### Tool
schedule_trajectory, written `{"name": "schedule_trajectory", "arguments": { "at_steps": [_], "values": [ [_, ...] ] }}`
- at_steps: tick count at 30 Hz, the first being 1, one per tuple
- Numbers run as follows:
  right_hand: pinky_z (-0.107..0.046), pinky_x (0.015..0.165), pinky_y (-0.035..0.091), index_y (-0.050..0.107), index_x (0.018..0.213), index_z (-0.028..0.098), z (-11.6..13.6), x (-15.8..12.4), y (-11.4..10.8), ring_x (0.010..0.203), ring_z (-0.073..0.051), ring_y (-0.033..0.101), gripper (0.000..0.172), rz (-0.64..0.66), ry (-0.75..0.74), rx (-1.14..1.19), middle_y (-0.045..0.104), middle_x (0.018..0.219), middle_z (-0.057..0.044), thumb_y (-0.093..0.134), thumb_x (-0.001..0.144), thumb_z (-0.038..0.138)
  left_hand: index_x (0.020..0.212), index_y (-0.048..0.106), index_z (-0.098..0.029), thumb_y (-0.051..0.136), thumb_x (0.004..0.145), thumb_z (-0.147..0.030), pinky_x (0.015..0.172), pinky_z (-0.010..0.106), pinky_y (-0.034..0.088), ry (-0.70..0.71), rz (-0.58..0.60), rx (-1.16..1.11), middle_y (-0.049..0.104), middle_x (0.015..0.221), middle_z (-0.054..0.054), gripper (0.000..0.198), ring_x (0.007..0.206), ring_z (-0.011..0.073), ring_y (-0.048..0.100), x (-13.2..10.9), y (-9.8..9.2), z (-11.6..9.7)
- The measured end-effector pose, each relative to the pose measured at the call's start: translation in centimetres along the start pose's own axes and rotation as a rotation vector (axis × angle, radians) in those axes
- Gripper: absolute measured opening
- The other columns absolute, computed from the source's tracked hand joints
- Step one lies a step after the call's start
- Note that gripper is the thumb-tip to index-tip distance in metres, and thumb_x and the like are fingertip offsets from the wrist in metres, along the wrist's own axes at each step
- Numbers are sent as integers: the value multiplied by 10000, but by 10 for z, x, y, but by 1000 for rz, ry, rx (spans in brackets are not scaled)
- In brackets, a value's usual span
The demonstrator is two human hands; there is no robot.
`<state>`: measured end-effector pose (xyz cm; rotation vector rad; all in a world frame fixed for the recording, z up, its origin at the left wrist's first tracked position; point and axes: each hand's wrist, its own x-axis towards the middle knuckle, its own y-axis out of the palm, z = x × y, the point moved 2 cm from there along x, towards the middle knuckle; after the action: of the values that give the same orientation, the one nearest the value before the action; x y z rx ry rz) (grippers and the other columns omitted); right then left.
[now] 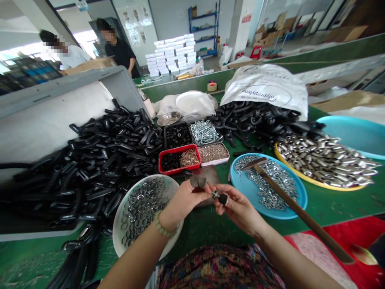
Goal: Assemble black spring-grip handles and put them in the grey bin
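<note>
In front of my body, my left hand (pixel 191 197) and my right hand (pixel 237 205) meet at the fingertips. Pinched between them is a small shiny metal piece (pixel 214 194). A short black part (pixel 223 199) sits at my right fingertips; whether it joins the metal piece or covers a fingertip I cannot tell. Grey wrapping (pixel 198 183) shows around a left finger. Below my left wrist stands a white bowl (pixel 118 224) of metal rings. Close to my right hand is a blue tray (pixel 303 200) of small metal parts, with a hammer (pixel 288 198) lying across it.
Black curved handles (pixel 111 156) spill from a grey crate (pixel 120 82) at left. Ahead stand a red box (pixel 179 170) of small parts and a box of screws (pixel 205 132). Metal sleeves (pixel 325 160) fill a yellow tray (pixel 319 184) at right. Two people are beyond the crate.
</note>
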<state>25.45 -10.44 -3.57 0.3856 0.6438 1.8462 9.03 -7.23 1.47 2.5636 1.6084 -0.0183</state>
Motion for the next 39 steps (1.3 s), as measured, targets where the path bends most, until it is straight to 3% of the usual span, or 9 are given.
{"name": "schedule_trajectory", "arguments": {
  "at_steps": [7,12,15,20,22,25,29,35,39],
  "values": [
    [-221,601,505,599,898,235,3,2,-1,621,-98,636,157,-51,-39,85,675,759,8,693,791,301,845,709,-213,536,788,-93,1076,354,286,219,-249,331,545,1260,58,217,1147,203,491,2,-5,-1],
    [-268,670,516,579,955,229,-2,-1,-11,699,-127,665,140,29,-59,-116,682,814,-3,632,844,296,839,732,-226,511,853,-181,1089,362,275,202,-21,262,494,1350,29,226,1231,227,428,-2,-5,-16],
    [-279,683,515,573,967,221,0,-5,-12,711,-131,663,138,28,-93,-225,680,831,-12,604,862,306,1046,682,-225,513,880,-291,1081,386,265,131,-69,252,598,1211,70,246,1186,232,475,-9,-5,-21],
    [-285,704,514,591,968,208,2,-9,-11,742,-139,662,162,66,-58,-355,677,828,-23,592,866,335,1262,508,-130,346,931,-467,891,415,430,71,161,39,604,553,29,500,859,234,621,-19,-16,-11],
    [-297,706,519,579,969,214,1,-8,-16,733,-145,664,182,25,-74,-331,681,835,-25,606,853,353,1205,542,-127,346,935,-430,856,402,447,134,-72,241,586,563,28,451,822,230,619,-13,-41,-3],
    [-308,723,523,566,982,230,-3,-2,-21,755,-150,665,179,-16,-98,-267,685,858,-25,609,852,344,1061,616,-144,483,883,-302,893,411,426,137,-404,926,640,888,104,273,934,253,587,3,-76,15],
    [-306,734,518,564,983,235,-6,4,-18,788,-153,663,161,-9,-89,-191,684,889,-28,607,855,323,1125,569,-108,515,856,-212,893,400,434,97,-337,1426,615,1037,153,293,1011,275,561,20,-79,51],
    [-312,739,517,551,976,240,-7,3,-13,784,-159,668,179,-44,-47,-145,684,886,-21,627,835,320,1241,449,-127,541,817,-114,888,388,438,55,-287,1325,593,1114,157,434,1013,261,584,29,-73,83],
    [-321,745,530,533,985,243,-7,3,-18,785,-162,674,178,-59,-64,-240,690,896,-26,599,849,337,1253,454,-177,579,770,-85,933,393,414,83,-230,1036,580,1147,125,508,1072,257,557,32,-75,72]
  ]
}}
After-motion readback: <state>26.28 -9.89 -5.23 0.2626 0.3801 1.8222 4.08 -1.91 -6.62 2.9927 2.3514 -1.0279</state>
